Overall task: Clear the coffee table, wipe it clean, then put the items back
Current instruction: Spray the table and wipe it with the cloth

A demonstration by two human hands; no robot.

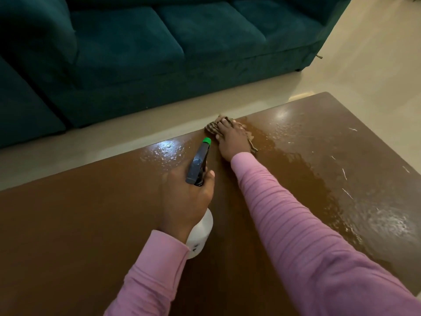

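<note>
I am on the wiping step. I judge it best to keep my right grip [231, 140] flat on the cloth [211, 128] and pull long, overlapping strokes from the table's [91, 224] far edge toward the near one, taking in the wet film on the right half. My right grip lies spread, fingers straight on the cloth, at the far edge. My left grip [186, 199] is wrapped round the spray bottle [201, 231] above the table's middle. The table is glossy brown, beaded with spray, with pale scratches near its right edge.
</note>
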